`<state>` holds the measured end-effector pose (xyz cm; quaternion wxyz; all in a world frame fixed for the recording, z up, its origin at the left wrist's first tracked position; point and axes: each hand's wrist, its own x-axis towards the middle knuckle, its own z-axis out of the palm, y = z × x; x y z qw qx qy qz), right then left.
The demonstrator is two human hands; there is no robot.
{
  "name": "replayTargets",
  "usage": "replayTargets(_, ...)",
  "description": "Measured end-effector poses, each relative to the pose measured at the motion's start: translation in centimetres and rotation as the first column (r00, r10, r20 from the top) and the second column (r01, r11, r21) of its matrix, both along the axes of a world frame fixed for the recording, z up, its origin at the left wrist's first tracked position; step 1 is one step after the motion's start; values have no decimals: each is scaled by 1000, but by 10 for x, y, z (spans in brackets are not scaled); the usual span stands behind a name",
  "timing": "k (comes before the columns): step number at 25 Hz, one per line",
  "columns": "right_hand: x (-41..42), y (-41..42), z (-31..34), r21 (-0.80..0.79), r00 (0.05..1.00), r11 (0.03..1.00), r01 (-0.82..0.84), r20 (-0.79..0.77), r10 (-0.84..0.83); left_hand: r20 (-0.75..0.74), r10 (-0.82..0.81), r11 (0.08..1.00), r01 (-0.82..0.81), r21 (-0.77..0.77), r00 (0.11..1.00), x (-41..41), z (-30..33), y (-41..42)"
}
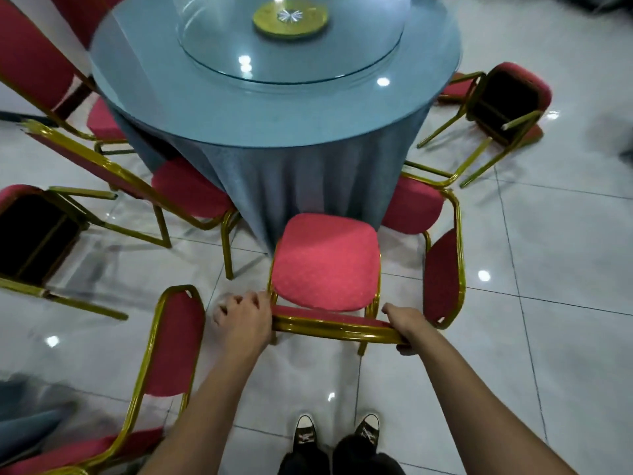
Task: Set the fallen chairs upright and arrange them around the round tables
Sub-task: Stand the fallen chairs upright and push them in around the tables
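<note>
Black canvas sneakers stood at the bottom centre. At lower left a red-cushioned, gold-framed chair lay tipped, and a second fallen chair showed its dark underside at mid left. Centre frame, the left hand and right hand had fingers curled round the back rail of an upright red chair facing the blue-clothed round table. Another chair lay overturned at upper right, so several seemingly remained.

Upright chair before table, seat toward it — hands on its backrest, left hand, right hand. Fallen chair right of table, another far left. Turntable on table.
</note>
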<state>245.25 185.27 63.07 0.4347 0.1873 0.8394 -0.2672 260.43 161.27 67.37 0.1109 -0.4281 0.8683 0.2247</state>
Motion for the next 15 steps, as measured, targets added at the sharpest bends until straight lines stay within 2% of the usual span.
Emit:
replayTargets(2, 1, 4, 6, -47, 1000, 999, 8, 8, -7, -14, 84, 996, -83, 36, 996, -4, 10, 7)
replayTargets(4, -3, 13, 13, -49, 996, 995, -82, 27, 84, 24, 67, 997, -67, 25, 997, -10, 15, 20)
replayTargets(6, -12, 26, 16, 20, 968, 970, -243, -57, 244, 112, 66, 998, -67, 8, 991, -19, 23, 36)
replayTargets(8, -25, 47, 22, 80, 925, 944, -321, -188, 330, 114, -18, 999, 23, -40, 993, -37, 30, 61)
replayTargets(10, -45, 79, 29, 70, 909, 948, -310, -271, 317, 2, -135, 988, 134, -79, 991, -65, 33, 104)
replayTargets(13, -78, 137, 31, 30, 892, 944, -329, -318, 321, -252, -210, 973, 227, 41, 945, -117, 36, 179)
replayTargets(15, -103, 179, 27, 24, 880, 933, -358, -326, 346, -313, -228, 951, 281, 133, 922, -150, 27, 228)
